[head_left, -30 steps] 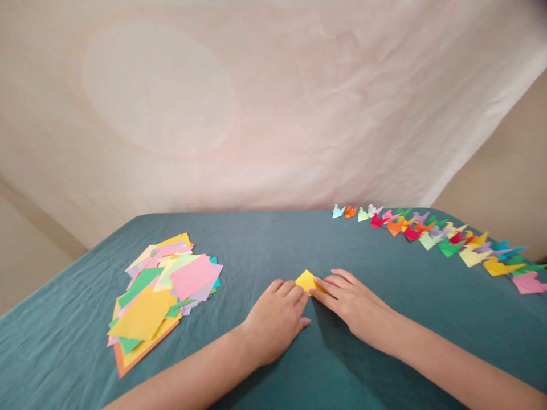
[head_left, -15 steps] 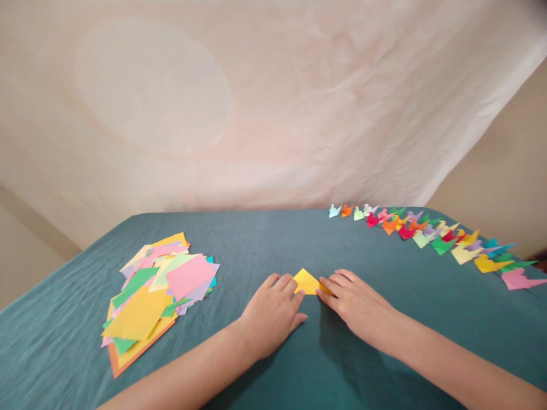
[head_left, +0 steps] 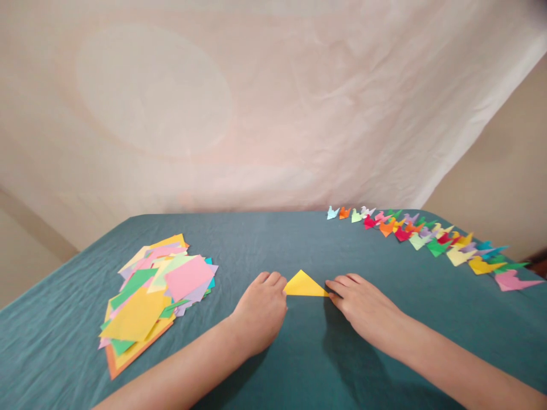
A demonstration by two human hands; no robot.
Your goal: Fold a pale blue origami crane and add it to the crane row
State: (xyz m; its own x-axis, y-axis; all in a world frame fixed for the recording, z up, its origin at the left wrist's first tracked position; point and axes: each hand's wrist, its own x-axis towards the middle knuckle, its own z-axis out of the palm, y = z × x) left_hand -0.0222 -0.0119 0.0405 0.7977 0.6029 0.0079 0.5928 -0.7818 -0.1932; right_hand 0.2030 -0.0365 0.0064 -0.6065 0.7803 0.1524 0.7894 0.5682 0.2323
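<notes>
Between my hands a sheet of yellow origami paper (head_left: pixel 302 286), folded into a triangle, lies on the cloth with its peak pointing away from me. My left hand (head_left: pixel 264 307) is closed at the triangle's left corner, its fingers curled and the thumb hidden. At the right corner, my right hand (head_left: pixel 352 296) pinches the paper's tip between thumb and fingers. The long folded edge of the triangle faces me.
A loose pile of coloured paper sheets (head_left: pixel 135 316) spreads over the left side of the table. Several folded paper birds (head_left: pixel 438 247) stand in rows along the right back edge. Dark green cloth (head_left: pixel 256 245) covers the table, and a pale sheet (head_left: pixel 273 114) hangs behind it.
My hands have moved apart along the yellow triangle, out to its corners, uncovering more of it. The left fingers and thumb have curled in from lying over the paper.
</notes>
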